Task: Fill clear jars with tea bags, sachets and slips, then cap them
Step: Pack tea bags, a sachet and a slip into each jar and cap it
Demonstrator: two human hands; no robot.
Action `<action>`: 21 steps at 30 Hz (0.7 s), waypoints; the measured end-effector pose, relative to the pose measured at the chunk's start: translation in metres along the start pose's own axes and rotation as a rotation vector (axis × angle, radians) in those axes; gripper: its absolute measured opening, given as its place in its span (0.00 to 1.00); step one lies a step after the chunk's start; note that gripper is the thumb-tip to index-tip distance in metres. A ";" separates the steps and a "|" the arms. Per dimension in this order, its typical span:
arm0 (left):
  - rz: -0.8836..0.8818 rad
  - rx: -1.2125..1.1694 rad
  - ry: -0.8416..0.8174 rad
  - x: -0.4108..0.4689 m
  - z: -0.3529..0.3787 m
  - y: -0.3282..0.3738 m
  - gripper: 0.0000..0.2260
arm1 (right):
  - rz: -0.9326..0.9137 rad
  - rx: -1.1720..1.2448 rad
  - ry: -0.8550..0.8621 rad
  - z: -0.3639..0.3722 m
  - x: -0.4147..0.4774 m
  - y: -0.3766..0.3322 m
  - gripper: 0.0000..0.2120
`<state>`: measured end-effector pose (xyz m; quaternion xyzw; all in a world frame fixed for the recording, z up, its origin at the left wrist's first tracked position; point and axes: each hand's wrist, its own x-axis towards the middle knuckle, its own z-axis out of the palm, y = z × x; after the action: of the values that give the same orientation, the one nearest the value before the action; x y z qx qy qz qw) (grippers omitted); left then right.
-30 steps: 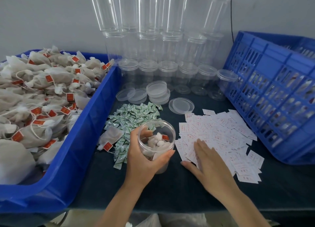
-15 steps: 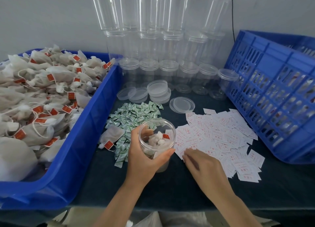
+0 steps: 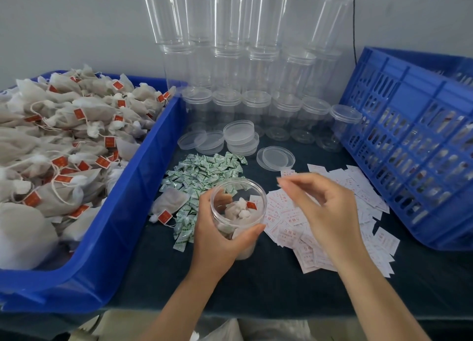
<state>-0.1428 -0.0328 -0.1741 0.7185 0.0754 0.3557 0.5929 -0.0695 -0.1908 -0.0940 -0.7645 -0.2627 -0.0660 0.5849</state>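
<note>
Head view, looking down: clear jar [image 3: 262,205] at the middle, uncapped, mouth open to the camera, gripped round its wall by the left hand [image 3: 217,240], thumb on the near side and fingers wrapped behind. Seems to stand on the dark tabletop [image 3: 256,287], base mostly hidden by the palm. Already holds several tea bags [image 3: 236,212], one red tag up near the rim. Held this way, most likely, to keep the mouth steady and open for the next drop.

Hovering just right of the rim, above the paper pile: right hand [image 3: 330,212], fingers curled, forefinger and thumb drawn together and pointed towards the jar mouth. Blurred at the tips, so cannot tell whether anything is pinched there. Judging by the position, probably the slip step.

Spread under that hand and just beside the jar: white slips [image 3: 363,189] with red print. On the jar's other side, green sachets [image 3: 204,169] in a loose heap, plus one stray tea bag [image 3: 171,202] lying flat. Both piles near either hand, presumably for quick picking.

Farther back: loose clear lids [image 3: 239,133], handy for capping, then empty jars [image 3: 256,66] stacked in rows against the wall. Far left, blue tub [image 3: 122,225] heaped with more tea bags. Far right, slatted blue crate [image 3: 409,161].
</note>
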 end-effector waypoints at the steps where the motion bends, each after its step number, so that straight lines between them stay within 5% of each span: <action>1: 0.001 0.002 0.001 0.000 0.000 0.000 0.33 | -0.065 0.020 -0.017 0.003 0.002 -0.009 0.03; 6: 0.010 0.010 0.000 0.001 0.000 0.001 0.33 | -0.334 -0.147 -0.240 0.033 0.002 -0.026 0.06; 9: 0.034 0.027 -0.004 0.001 -0.001 0.001 0.30 | -0.295 -0.233 -0.392 0.041 0.000 -0.017 0.07; 14: -0.012 0.018 -0.002 -0.001 0.000 -0.002 0.35 | -0.141 0.046 -0.283 0.022 0.000 -0.016 0.06; 21: -0.013 0.008 0.002 -0.001 0.000 0.002 0.34 | -0.166 0.004 -0.238 0.016 -0.001 -0.016 0.07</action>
<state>-0.1441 -0.0344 -0.1730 0.7200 0.0818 0.3523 0.5923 -0.0815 -0.1740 -0.0859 -0.7414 -0.3927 -0.0226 0.5436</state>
